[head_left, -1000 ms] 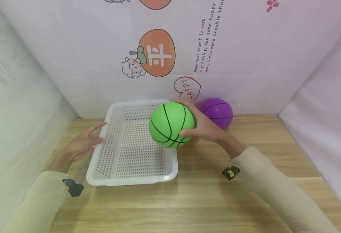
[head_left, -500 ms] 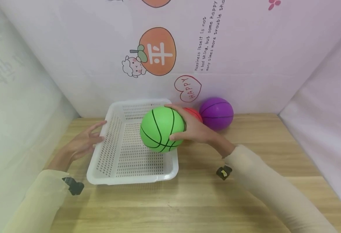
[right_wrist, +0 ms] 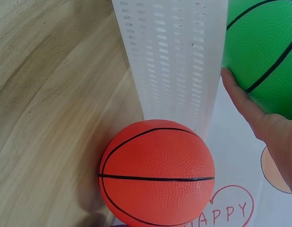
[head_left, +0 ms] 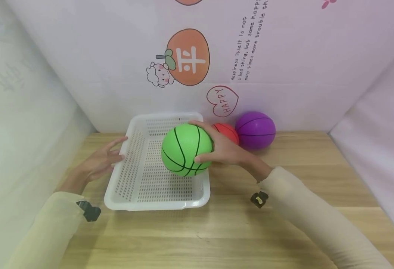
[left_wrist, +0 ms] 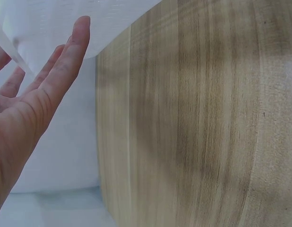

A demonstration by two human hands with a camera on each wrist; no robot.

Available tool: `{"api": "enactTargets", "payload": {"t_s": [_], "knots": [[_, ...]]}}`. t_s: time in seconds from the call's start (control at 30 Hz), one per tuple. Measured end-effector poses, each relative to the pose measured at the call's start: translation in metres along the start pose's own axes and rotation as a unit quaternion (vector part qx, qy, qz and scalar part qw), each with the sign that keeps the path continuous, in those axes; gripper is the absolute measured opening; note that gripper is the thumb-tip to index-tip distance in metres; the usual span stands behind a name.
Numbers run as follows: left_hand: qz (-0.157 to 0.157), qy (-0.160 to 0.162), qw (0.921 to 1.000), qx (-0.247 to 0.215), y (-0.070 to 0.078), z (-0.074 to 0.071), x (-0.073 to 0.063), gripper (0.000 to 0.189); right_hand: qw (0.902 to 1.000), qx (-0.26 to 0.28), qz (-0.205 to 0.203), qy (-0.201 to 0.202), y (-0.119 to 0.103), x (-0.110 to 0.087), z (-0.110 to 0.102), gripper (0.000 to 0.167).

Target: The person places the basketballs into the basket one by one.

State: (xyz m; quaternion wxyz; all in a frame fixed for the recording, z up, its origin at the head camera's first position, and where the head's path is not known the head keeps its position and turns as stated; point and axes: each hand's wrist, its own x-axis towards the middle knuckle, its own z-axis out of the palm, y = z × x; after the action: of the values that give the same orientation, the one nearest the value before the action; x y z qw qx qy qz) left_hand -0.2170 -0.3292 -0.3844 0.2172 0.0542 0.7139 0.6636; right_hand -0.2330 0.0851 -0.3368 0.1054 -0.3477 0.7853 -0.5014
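Head view: the right grip (head_left: 224, 150) clasps the green ball (head_left: 185, 149) from one side over the white basket (head_left: 153, 206), whose left rim (head_left: 111, 181) the relaxed left grip (head_left: 100, 161) lightly touches, so that one-sided hold slipping could drop the ball against the right rim (head_left: 206, 189).

basket (head_left: 146, 205) on table (head_left: 230, 239) | right of it: middle ball (head_left: 228, 134), then end ball (head_left: 255, 130) | over basket: third ball (head_left: 183, 149), perhaps touching

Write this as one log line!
right hand: holds green ball over basket; left hand: at basket rim; table: red ball, purple ball
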Motion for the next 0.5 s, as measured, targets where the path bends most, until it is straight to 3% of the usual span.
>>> {"api": "enactTargets", "payload": {"t_s": [0.5], "knots": [[-0.005, -0.001, 1.0, 0.003, 0.001, 0.001, 0.001, 0.079, 0.9986, -0.003, 0.027, -0.046, -0.012, 0.016, 0.01, 0.096]]}}
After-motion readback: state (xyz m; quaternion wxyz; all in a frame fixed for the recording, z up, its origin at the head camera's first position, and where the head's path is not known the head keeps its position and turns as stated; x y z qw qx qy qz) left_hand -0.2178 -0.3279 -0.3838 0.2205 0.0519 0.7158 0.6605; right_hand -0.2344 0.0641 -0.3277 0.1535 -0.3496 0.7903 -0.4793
